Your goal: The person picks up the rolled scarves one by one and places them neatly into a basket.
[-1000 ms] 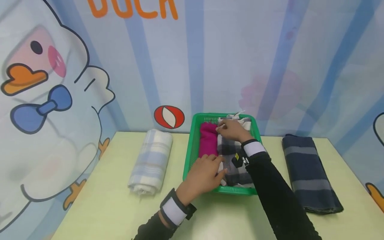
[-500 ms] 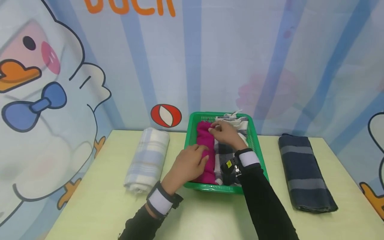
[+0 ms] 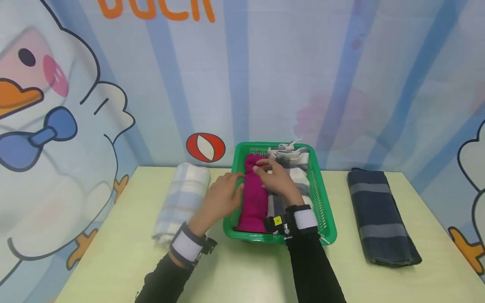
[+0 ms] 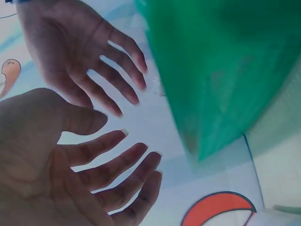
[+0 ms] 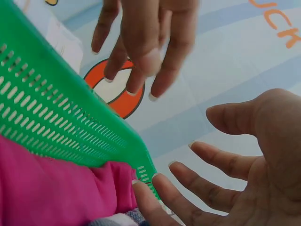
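Note:
A green basket [image 3: 329, 210] holds a rolled magenta cloth [image 3: 254, 202] along its left side, with grey-and-white checked cloths [image 3: 299, 176] packed to the right of it. My left hand [image 3: 221, 198] hovers by the basket's left rim, fingers spread and loosely bent, holding nothing. Above the magenta cloth is my right hand [image 3: 278, 179], its fingers relaxed and apart. In the right wrist view both hands show nothing between their fingers, the right hand [image 5: 225, 179] low and the left hand [image 5: 150, 42] at the top. The left wrist view has the left hand [image 4: 94, 169] beside the green basket wall [image 4: 216, 80].
A folded pale blue-and-white plaid cloth [image 3: 183, 193] lies left of the basket on the yellow table [image 3: 242, 273]. To the right lies a folded dark navy cloth with grey stripes [image 3: 380, 214]. A printed curtain [image 3: 265, 75] hangs behind the table.
My left hand has moved left, off the cloths and out to the basket's left rim. The right hand has shifted left over the magenta cloth, and more of that cloth shows.

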A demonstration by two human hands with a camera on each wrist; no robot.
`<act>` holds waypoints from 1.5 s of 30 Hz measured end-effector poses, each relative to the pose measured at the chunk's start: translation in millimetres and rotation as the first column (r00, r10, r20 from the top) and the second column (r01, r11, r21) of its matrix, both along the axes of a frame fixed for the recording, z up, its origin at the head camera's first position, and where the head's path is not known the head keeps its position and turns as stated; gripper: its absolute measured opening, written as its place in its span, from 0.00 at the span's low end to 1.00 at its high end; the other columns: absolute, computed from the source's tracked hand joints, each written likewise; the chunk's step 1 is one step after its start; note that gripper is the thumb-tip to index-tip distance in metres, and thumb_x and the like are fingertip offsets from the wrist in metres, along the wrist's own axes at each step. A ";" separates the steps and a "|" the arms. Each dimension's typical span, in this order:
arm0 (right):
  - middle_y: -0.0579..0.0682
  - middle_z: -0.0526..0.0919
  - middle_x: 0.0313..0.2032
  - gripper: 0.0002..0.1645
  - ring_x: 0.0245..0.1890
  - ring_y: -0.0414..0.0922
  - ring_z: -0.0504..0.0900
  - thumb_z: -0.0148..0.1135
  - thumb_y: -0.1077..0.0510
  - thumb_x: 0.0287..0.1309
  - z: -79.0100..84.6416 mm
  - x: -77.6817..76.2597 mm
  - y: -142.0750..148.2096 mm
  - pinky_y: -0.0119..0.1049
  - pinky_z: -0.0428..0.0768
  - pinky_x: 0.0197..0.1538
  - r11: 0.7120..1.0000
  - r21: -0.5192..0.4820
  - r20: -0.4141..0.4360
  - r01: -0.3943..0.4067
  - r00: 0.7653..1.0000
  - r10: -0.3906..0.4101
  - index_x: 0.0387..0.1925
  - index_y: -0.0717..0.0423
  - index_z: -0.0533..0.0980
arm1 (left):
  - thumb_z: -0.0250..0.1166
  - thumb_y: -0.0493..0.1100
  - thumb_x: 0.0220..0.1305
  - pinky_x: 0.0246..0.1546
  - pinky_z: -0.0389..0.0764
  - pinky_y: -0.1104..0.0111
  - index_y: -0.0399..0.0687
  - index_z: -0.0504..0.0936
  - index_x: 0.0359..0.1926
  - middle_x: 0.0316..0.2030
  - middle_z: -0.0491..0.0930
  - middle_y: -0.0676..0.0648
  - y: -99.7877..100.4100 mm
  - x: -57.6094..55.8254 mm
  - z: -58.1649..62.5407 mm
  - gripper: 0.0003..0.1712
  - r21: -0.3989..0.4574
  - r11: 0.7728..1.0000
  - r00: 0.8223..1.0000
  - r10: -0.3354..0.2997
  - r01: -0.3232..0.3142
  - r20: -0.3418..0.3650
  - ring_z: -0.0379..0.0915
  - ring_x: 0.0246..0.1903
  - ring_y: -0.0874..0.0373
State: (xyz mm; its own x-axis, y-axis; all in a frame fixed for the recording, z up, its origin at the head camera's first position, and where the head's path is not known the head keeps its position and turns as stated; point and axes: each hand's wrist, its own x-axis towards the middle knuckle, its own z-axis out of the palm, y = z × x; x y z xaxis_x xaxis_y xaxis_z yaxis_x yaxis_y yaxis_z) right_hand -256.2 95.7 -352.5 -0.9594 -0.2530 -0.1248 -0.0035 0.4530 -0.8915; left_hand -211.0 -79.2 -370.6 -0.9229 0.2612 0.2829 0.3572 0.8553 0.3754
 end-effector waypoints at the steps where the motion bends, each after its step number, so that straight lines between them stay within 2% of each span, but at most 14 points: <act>1: 0.59 0.68 0.66 0.28 0.56 0.57 0.78 0.50 0.45 0.71 -0.7 2.7 -1.9 0.49 0.80 0.57 0.999 -0.033 0.020 0.005 1.000 -0.004 0.67 0.50 0.64 | 0.54 0.42 0.71 0.43 0.81 0.53 0.40 0.74 0.60 0.51 0.80 0.38 -3.4 -0.4 -1.2 0.19 0.018 1.000 1.000 0.004 -0.004 -0.002 0.78 0.47 0.43; 5: 0.59 0.66 0.66 0.29 0.62 0.59 0.74 0.51 0.46 0.71 -3.0 13.8 -8.4 0.52 0.77 0.61 0.991 -0.134 0.085 0.019 0.996 -0.007 0.68 0.50 0.63 | 0.53 0.39 0.71 0.42 0.81 0.53 0.40 0.73 0.60 0.50 0.80 0.37 -16.4 -2.7 -8.1 0.19 0.068 0.997 0.999 0.036 -0.035 -0.005 0.78 0.45 0.44; 9: 0.60 0.66 0.66 0.28 0.64 0.59 0.71 0.52 0.47 0.71 -6.4 22.5 -12.2 0.52 0.76 0.62 0.984 -0.177 0.107 0.038 0.994 -0.020 0.67 0.51 0.63 | 0.52 0.39 0.71 0.46 0.81 0.51 0.39 0.73 0.60 0.51 0.79 0.37 -24.8 -5.8 -13.1 0.20 0.102 0.994 0.999 0.043 -0.044 0.010 0.78 0.49 0.43; 15: 0.59 0.68 0.65 0.28 0.61 0.57 0.75 0.52 0.47 0.70 -11.5 29.4 -15.9 0.49 0.78 0.60 0.986 -0.162 0.092 0.050 0.995 -0.035 0.66 0.52 0.64 | 0.52 0.38 0.70 0.53 0.79 0.51 0.36 0.72 0.60 0.53 0.79 0.36 -35.0 -16.2 -23.3 0.19 0.100 0.994 0.999 0.034 -0.033 -0.005 0.76 0.53 0.42; 22: 0.56 0.71 0.63 0.29 0.58 0.54 0.78 0.53 0.43 0.69 -8.7 33.2 -24.9 0.48 0.77 0.61 0.994 -0.106 0.058 0.038 0.998 -0.032 0.66 0.48 0.65 | 0.52 0.41 0.71 0.53 0.78 0.50 0.37 0.71 0.61 0.54 0.78 0.35 -51.0 -29.2 -30.2 0.21 0.075 0.995 0.997 0.063 -0.065 0.041 0.75 0.55 0.41; 30: 0.55 0.70 0.66 0.30 0.65 0.55 0.72 0.53 0.42 0.68 -2.7 35.7 -37.4 0.54 0.71 0.64 0.999 -0.053 0.012 0.013 1.000 -0.012 0.67 0.46 0.64 | 0.54 0.43 0.70 0.46 0.81 0.49 0.37 0.70 0.62 0.54 0.78 0.35 -70.3 -47.9 -23.7 0.23 0.000 0.997 0.996 0.075 -0.075 0.053 0.76 0.52 0.40; 37: 0.56 0.68 0.67 0.33 0.67 0.55 0.68 0.54 0.41 0.67 6.8 36.1 -52.9 0.55 0.70 0.65 0.998 -0.056 0.042 0.010 0.999 -0.007 0.69 0.46 0.62 | 0.53 0.45 0.70 0.52 0.78 0.49 0.37 0.66 0.65 0.56 0.74 0.34 -88.5 -67.1 -13.1 0.26 -0.055 0.995 0.989 0.089 -0.083 0.121 0.73 0.55 0.39; 41: 0.57 0.66 0.69 0.35 0.67 0.55 0.68 0.54 0.41 0.67 7.9 39.1 -64.1 0.54 0.71 0.64 0.999 -0.051 0.070 0.015 0.997 -0.012 0.70 0.46 0.60 | 0.53 0.45 0.69 0.56 0.76 0.49 0.37 0.65 0.65 0.58 0.73 0.34 -96.5 -71.6 -12.7 0.27 -0.081 0.993 0.986 0.092 -0.081 0.139 0.72 0.57 0.40; 45: 0.58 0.64 0.70 0.36 0.68 0.56 0.68 0.55 0.43 0.67 2.9 44.1 -73.6 0.53 0.72 0.64 0.999 -0.053 0.082 0.007 0.997 -0.003 0.71 0.47 0.58 | 0.53 0.45 0.69 0.58 0.73 0.46 0.33 0.65 0.65 0.58 0.73 0.32 -105.5 -70.2 -16.7 0.28 -0.085 0.993 0.984 0.096 -0.084 0.151 0.70 0.58 0.37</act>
